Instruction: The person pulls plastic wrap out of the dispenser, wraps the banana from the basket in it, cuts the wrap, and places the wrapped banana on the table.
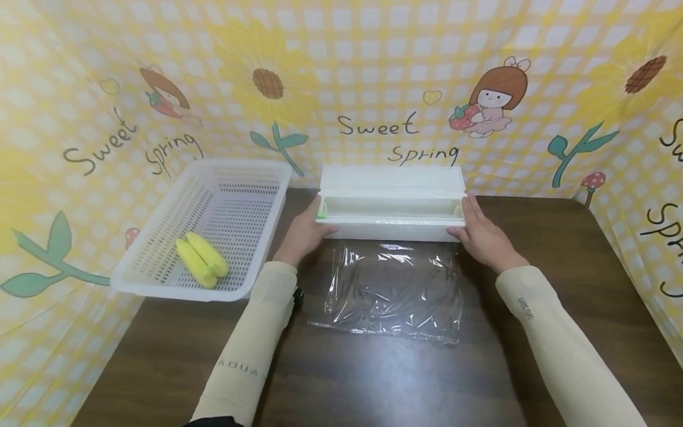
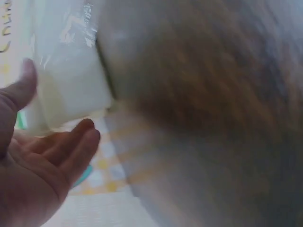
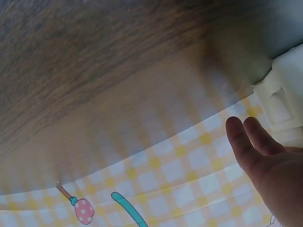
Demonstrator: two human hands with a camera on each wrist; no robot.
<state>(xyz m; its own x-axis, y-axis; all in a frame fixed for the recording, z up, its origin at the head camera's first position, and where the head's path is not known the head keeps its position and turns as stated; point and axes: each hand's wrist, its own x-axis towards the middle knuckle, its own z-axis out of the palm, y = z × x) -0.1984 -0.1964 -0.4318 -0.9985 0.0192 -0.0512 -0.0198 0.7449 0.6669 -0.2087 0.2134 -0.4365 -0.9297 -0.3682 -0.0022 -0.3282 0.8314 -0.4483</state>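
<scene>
White box (image 1: pixel 368 232): upright at the back of the desk (image 1: pixel 576 279), between the two hands; lid (image 1: pixel 392 179) raised toward the backdrop, interior exposed.
Green tab (image 1: pixel 321 216): at the left end of the box.
Left hand (image 1: pixel 308 231): at the box's left end – thumb on the front face, fingers extended past the corner.
Right hand (image 1: pixel 488 237): at the right end, thumb on the front face, fingers near straight.
Clear film (image 1: pixel 395 296): creased, flat on the desk before the box; whether joined to it, cannot tell.
White basket (image 1: pixel 245 228): left of the left hand, holding yellow banana-like items (image 1: pixel 197 264).
Backdrop (image 1: pixel 368 77): yellow check, printed "Sweet Spring", behind the desk.
</scene>
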